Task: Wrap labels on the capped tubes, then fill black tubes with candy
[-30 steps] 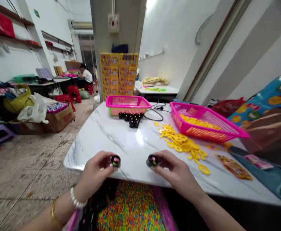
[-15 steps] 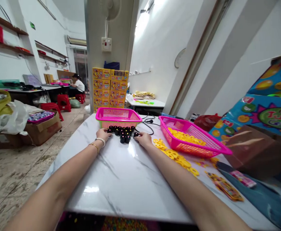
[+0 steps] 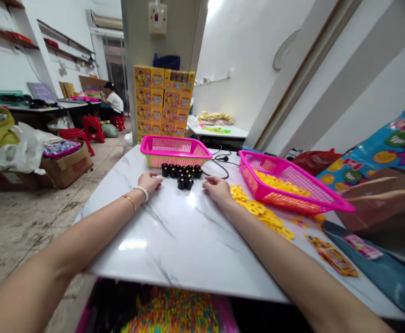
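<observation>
Several small black cylinder-shaped pieces (image 3: 181,172) with coloured dots on top stand in a tight cluster on the white marbled table (image 3: 174,240). Just left of the cluster rests my left hand (image 3: 149,182), fingers loosely bent and holding nothing visible. My right hand (image 3: 218,188) lies to the right of the pieces, its fingers slightly apart and nothing seen between them. Directly behind the cluster stands a pink and green basket (image 3: 145,147).
At right a pink basket (image 3: 334,203) holds yellow ring-like pieces; more yellow pieces (image 3: 264,212) lie beside my right forearm. A black cable (image 3: 223,173) curls behind. Under the table edge is a heap of multicoloured bits (image 3: 177,310). A person (image 3: 114,99) sits far left.
The black piece at my right fingers now stands with the cluster, and that hand has let go. My left hand has drawn slightly off the pieces. The view has tilted down.
</observation>
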{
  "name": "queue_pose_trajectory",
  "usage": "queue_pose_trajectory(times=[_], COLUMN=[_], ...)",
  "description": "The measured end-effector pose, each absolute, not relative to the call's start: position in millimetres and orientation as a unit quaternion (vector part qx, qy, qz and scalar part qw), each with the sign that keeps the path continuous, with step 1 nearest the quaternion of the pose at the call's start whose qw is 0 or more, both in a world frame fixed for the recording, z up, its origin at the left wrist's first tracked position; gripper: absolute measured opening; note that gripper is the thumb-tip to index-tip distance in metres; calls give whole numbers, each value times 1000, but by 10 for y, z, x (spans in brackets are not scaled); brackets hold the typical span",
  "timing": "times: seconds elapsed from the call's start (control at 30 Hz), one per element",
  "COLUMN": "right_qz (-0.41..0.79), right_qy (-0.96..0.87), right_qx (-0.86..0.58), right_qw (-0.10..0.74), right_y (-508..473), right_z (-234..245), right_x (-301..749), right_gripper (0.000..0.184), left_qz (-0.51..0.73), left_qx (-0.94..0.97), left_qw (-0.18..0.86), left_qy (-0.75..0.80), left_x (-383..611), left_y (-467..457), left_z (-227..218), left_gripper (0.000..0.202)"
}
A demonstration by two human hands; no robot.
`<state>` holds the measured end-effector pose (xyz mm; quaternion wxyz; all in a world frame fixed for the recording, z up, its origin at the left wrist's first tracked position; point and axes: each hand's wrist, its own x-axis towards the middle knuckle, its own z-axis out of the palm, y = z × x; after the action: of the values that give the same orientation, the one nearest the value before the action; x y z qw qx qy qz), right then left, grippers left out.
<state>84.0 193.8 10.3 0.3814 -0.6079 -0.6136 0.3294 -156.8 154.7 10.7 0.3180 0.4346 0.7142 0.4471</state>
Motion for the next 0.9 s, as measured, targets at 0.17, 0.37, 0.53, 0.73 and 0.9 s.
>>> queue_pose_trajectory(times=[0.17,0.37,0.53,0.73,0.9], right_qz=[358,387,331,247,269], right_qy=[-691,-890,-911,-887,-903], right_qx=[-492,-206,-245,-389,-336], right_qw=[391,123,7,-31,-14], right_y=[493,-806,-687,-644,-719], right_z=[239,-249,-741,-779,-847], right_x=[1218,1405,825,-41,-23], right_gripper=[16,16,19,33,30], left_qz=[368,182,-6,-143,-106], left_qx=[457,770,792,777,794], left_qw=[425,258,172,141,132], left_qy=[689,555,586,597,584], left_x=[-1546,-1596,-1642,-1466,-1528], left_y=[188,-1612,-1999,-1923,-1990], left_z=[209,-191,-536,-434,-526], left_gripper=[8,19,24,19,16])
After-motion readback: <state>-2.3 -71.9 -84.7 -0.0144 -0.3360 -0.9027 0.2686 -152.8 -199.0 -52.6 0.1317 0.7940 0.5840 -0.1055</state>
